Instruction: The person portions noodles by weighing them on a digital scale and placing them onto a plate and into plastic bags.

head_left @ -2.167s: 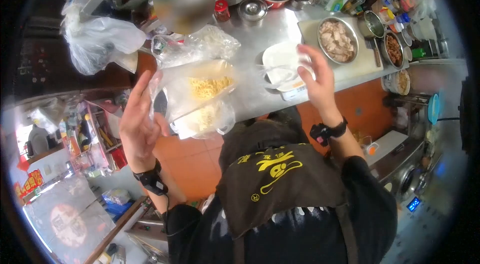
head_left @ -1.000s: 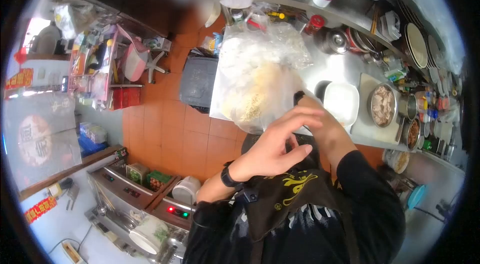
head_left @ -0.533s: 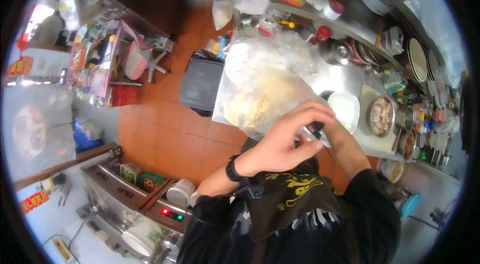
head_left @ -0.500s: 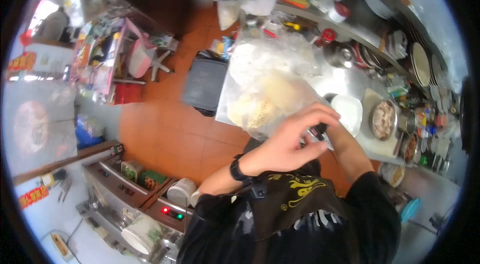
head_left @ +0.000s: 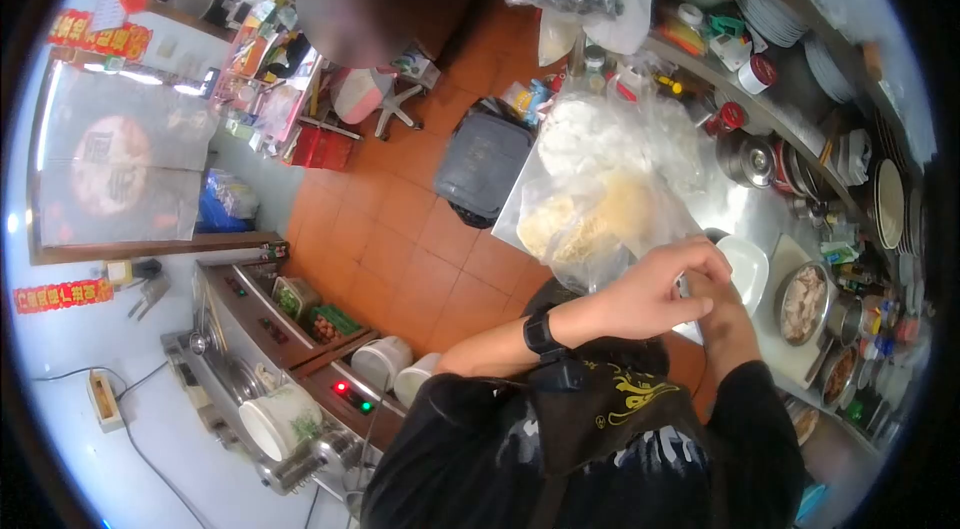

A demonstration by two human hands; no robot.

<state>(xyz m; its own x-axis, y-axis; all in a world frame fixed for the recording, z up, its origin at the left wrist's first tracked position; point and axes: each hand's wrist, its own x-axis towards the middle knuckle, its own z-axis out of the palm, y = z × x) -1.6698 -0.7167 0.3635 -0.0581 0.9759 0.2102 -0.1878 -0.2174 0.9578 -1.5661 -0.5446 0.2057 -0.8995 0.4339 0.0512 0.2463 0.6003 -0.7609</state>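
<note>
My left hand [head_left: 655, 291], with a black watch [head_left: 543, 334] on its wrist, reaches across my right forearm [head_left: 728, 327]. Its fingers and thumb curl round the right wrist. My right hand is hidden behind the left one, so its fingers and anything in them do not show. A small white edge [head_left: 690, 331] of something I cannot make out shows below the left thumb. Just beyond my hands, a clear plastic bag of pale yellow, noodle-like food [head_left: 565, 227] lies on the metal table. A white dish [head_left: 744, 271] is to the right of my hands.
A metal bowl of pale meat pieces [head_left: 803, 304] stands on a board at the right. Shelves with stacked plates [head_left: 775, 14] run along the upper right. A dark lidded bin [head_left: 483, 164] is on the tiled floor. Drawers [head_left: 255, 314] and white tubs [head_left: 380, 363] are lower left.
The view has shifted, so the room sits further right in frame. My left fingers have closed in over the right wrist, where a small black object showed between them before.
</note>
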